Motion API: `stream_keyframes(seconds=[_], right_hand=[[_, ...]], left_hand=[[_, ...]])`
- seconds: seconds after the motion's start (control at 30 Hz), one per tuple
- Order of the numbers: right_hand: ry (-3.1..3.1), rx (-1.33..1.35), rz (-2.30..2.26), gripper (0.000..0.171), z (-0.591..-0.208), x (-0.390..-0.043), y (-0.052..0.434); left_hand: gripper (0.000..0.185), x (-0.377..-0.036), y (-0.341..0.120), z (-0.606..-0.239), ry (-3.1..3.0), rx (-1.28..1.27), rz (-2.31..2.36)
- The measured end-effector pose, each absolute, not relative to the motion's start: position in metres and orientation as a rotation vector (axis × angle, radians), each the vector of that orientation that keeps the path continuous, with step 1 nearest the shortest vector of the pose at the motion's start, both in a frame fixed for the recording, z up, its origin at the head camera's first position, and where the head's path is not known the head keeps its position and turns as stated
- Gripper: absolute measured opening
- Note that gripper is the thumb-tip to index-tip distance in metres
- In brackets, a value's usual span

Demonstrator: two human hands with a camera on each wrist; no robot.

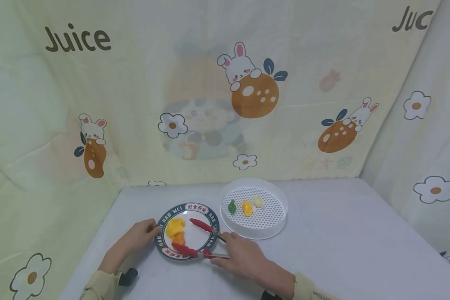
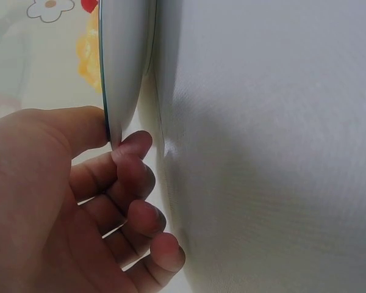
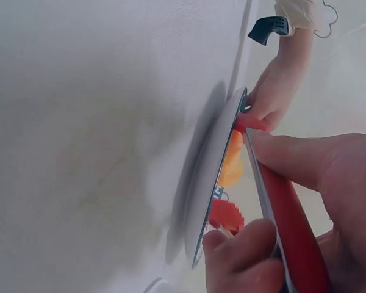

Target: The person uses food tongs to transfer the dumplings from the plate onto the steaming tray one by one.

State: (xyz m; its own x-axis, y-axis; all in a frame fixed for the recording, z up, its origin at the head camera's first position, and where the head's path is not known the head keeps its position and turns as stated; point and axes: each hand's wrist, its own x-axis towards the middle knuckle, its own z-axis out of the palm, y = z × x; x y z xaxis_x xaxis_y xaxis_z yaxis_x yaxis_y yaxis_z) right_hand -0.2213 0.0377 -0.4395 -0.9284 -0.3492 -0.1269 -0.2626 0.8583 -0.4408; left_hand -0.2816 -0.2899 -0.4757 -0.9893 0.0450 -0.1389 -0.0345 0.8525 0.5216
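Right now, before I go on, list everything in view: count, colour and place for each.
plate: one, white with dark lettered rim, front left of the table.
yellow-orange food: a small pile, on the plate's left side.
tongs: one pair, red tips, open over the plate.
strainer tray: one, white and perforated, right of the plate.
small pieces in the tray: three, green, yellow, pale.
table: one, white cloth.
backdrop: pale yellow curtain printed with rabbits and flowers.
left hand: pinches the plate's left rim.
right hand: grips the tongs.

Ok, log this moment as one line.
left hand: grips plate rim | right hand: holds red tongs, open over plate | yellow food on plate
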Motion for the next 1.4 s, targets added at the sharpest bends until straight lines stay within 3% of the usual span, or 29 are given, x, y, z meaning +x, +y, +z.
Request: stream_keyframes(seconds=[0.27,0.6,1.4], right_hand=[[2.846,-0.57,-0.607,0.053,-0.441,-0.22,0.039],[2.859,-0.629,-0.614,0.044,-0.442,-0.222,0.039],[2.869,-0.569,-0.692,0.05,-0.427,-0.224,0.057]], left_hand=[[0.017,-0.281,-0.29,-0.475,2.881,0.034,0.815],[0.017,-0.281,-0.29,-0.475,2.871,0.009,0.81],[0.017,-0.283,-0.291,-0.478,2.863,0.01,0.831]])
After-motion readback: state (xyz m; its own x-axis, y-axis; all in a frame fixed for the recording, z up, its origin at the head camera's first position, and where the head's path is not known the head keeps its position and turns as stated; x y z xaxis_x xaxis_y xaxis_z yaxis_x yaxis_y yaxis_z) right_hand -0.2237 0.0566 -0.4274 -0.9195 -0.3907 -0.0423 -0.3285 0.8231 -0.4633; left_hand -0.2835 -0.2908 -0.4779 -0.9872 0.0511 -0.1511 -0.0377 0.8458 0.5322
